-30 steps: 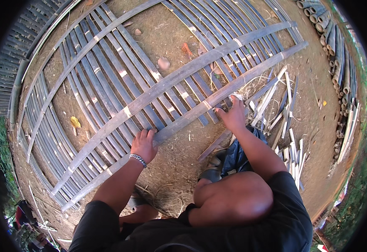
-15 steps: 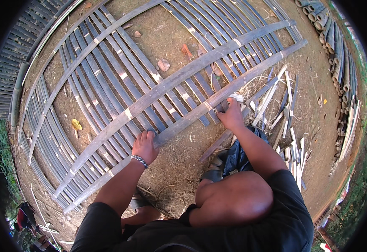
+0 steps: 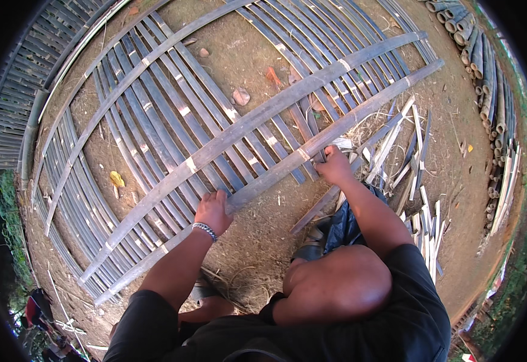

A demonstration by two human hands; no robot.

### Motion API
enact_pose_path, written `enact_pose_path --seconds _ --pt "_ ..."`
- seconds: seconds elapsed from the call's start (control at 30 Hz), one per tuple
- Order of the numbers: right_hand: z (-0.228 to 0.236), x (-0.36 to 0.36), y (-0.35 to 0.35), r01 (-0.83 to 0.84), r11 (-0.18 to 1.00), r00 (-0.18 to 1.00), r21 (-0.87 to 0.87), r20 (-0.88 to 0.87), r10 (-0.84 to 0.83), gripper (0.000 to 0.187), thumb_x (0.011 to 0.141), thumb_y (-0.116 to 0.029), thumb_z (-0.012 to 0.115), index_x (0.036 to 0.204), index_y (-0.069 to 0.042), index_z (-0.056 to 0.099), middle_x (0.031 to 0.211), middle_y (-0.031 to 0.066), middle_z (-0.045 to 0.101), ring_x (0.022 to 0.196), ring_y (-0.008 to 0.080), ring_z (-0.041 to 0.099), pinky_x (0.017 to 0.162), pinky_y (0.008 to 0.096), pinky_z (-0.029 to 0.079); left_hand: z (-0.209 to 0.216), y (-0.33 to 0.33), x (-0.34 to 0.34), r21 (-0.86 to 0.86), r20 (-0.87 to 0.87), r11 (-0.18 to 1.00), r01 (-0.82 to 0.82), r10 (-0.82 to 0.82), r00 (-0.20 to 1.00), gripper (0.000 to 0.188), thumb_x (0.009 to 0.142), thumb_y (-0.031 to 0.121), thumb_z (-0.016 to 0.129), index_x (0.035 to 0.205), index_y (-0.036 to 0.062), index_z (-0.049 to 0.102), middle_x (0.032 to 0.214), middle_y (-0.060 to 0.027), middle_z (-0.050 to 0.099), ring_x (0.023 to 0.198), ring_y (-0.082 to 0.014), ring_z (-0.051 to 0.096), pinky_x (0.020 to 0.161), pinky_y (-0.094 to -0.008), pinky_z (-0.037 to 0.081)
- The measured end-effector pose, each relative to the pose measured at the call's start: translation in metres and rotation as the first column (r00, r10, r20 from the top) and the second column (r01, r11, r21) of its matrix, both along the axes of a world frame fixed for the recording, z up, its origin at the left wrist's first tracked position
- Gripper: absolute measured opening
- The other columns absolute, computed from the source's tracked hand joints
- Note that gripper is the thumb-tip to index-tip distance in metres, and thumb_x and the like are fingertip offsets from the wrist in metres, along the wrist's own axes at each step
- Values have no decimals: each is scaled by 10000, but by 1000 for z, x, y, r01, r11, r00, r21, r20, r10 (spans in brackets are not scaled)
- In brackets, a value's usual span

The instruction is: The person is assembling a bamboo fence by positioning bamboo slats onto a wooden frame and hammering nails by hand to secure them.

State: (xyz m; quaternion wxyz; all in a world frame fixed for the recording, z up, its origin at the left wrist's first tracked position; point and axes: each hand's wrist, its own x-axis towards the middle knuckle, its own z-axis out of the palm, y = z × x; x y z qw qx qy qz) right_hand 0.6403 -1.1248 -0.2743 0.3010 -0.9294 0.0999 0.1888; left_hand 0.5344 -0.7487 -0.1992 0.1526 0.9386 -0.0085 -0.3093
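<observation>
A lattice panel of split bamboo lies on the ground before me, its dark slats (image 3: 173,142) crossed by long bamboo rails. My left hand (image 3: 213,211) is curled over the nearest rail (image 3: 263,181), left of its middle, with a chain bracelet at the wrist. Further right, my right hand (image 3: 336,166) grips the near end of a bamboo slat, just on my side of that rail. This slat (image 3: 300,123) runs under the rails into the wide gap between two groups of slats. My right fingers partly hide its end.
Loose split-bamboo strips (image 3: 390,142) lie scattered right of my right hand. Bamboo poles (image 3: 485,78) are stacked along the far right. Another slatted bamboo panel (image 3: 16,114) stands at the upper left. Dry leaves (image 3: 241,96) lie in the panel's gap.
My right hand has shifted slightly toward me, and the slat at its fingers sits a little further left and nearer. My left hand stays on the rail. The whole view has moved slightly.
</observation>
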Motion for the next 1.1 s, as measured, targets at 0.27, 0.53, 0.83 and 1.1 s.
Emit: enact_pose_path --seconds 0.27,0.53,0.83,1.1 --pt "7 -4 0 10 999 1000 47 -10 -9 480 732 -237 881 1091 -45 626 830 96 671 769 251 671 710 389 519 -3 1 -3 -2 38 1000 2 -2 999 552 755 240 819 1184 35 536 1189 -176 667 1195 -396 568 1065 -460 459" --pt "12 -7 0 11 999 1000 47 1 -11 528 745 -251 890 1138 -27 617 851 102 665 787 264 671 723 394 526 1 0 -4 -9 59 1000 -7 7 998 519 748 209 818 1159 45 547 1182 -178 667 1171 -375 579 1020 -471 489" --pt "12 -8 1 23 999 1000 30 13 -23 563 749 -254 874 1180 -7 608 953 146 673 874 295 683 785 406 539 1 -1 -4 -6 41 999 -33 33 999 558 746 228 833 1186 48 541 1201 -167 667 1213 -406 557 1077 -462 456" --pt "14 -7 6 25 1000 999 -9 21 -25 581 767 -288 865 1200 -10 597 1048 188 687 965 350 690 847 438 543 -2 2 -6 -12 44 1000 -26 27 999 578 741 212 833 1214 49 543 1230 -161 662 1219 -406 553 1080 -464 456"
